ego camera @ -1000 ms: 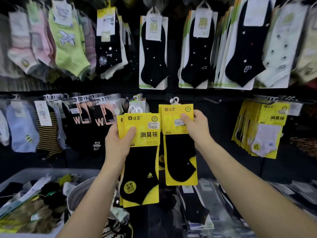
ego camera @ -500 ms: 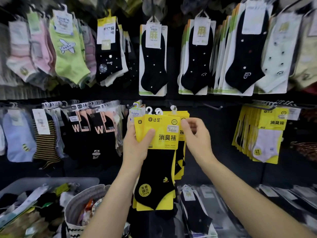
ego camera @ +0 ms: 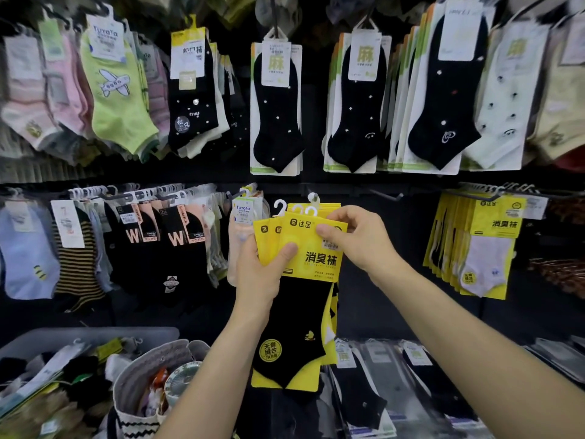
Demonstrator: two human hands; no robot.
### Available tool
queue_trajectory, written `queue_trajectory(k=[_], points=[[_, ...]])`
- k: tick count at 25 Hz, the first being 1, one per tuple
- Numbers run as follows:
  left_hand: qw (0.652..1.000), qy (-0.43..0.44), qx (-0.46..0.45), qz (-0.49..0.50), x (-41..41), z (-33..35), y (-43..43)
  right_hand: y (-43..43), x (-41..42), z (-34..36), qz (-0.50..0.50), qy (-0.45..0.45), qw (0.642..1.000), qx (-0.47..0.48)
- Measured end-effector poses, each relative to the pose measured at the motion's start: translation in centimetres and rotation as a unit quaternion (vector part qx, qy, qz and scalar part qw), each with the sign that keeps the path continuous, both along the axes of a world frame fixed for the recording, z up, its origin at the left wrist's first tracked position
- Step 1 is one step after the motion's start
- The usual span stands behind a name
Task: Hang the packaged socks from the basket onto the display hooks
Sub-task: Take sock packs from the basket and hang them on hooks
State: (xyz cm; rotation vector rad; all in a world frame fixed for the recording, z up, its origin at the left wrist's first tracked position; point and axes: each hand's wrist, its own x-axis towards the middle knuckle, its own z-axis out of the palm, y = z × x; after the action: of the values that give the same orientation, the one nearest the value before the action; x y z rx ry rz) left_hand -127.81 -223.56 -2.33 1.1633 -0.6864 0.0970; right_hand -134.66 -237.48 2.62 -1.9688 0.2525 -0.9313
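Now, my left hand [ego camera: 262, 274] grips the fanned yellow sock packs [ego camera: 316, 259] dead centre while my right hand [ego camera: 357, 239] pinches the front one's top, so I'd slide that single pack's loop [ego camera: 311, 211] squarely onto the seemingly bare hook [ego camera: 384, 195] at their two o'clock.

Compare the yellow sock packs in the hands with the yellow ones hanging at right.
The held packs carry black socks; the hanging packs show white socks. The held packs are fanned between left hand and right hand; the hanging packs sit on a hook. Both have yellow cards with the same lettering.
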Motion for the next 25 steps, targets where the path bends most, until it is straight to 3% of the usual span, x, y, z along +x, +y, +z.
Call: queue_trajectory(k=[9, 14, 18, 25], points=[[1.0, -0.01, 0.001, 0.023, 0.1, -0.4, -0.6, 0.2, 0.4, 1.4, 0.039, -0.003, 0.999, -0.004], [0.999, 0.03, -0.029, 0.014, 1.3, -0.9, -0.1, -0.6, 2.0, 3.8, -0.008, -0.026, 0.998, 0.052], [0.995, 0.065, -0.035, 0.061, 3.2, -1.1, 1.4, -1.3, 3.5, 4.5, -0.041, 0.01, 0.999, 0.016], [0.992, -0.011, -0.025, 0.125, 3.6, 0.3, 3.0, -1.8, 4.5, 3.7, -0.081, 0.029, 0.996, -0.04]])
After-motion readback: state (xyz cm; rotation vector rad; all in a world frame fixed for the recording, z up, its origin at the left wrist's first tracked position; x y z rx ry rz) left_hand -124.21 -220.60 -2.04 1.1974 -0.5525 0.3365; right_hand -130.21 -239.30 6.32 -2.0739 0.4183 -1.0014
